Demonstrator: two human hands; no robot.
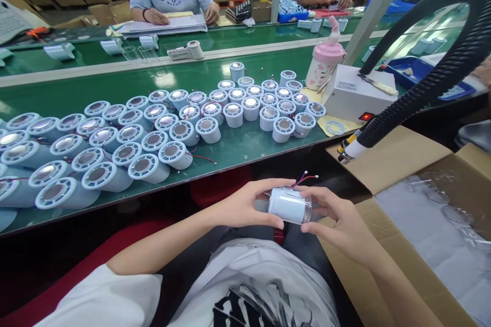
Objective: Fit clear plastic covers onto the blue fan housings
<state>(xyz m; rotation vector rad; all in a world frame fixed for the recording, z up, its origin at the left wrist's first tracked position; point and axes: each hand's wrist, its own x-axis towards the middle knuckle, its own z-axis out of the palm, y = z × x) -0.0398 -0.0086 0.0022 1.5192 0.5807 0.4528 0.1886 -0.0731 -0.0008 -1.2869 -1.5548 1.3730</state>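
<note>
Above my lap, a light blue cylinder (pixel 286 205) lies on its side between my two hands, with a clear plastic cover (pixel 308 210) around its right part. My left hand (pixel 258 205) grips the cylinder's left end, thumb below and fingers above. At the other end, my right hand (pixel 333 214) pinches the clear cover between thumb and fingers. Thin red and dark wires (pixel 303 179) with small white plugs stick up behind the cylinder. Both ends of the cylinder are partly hidden by my fingers.
Many similar blue cylinders (pixel 207 127) stand on the green bench (pixel 245 150) in front. At right, a cardboard box (pixel 360 204) holds clear plastic pieces. A black ribbed hose (pixel 422 82) arches over a white device (pixel 355 94) beside a pink-lidded cup (pixel 324 64). Two people sit opposite.
</note>
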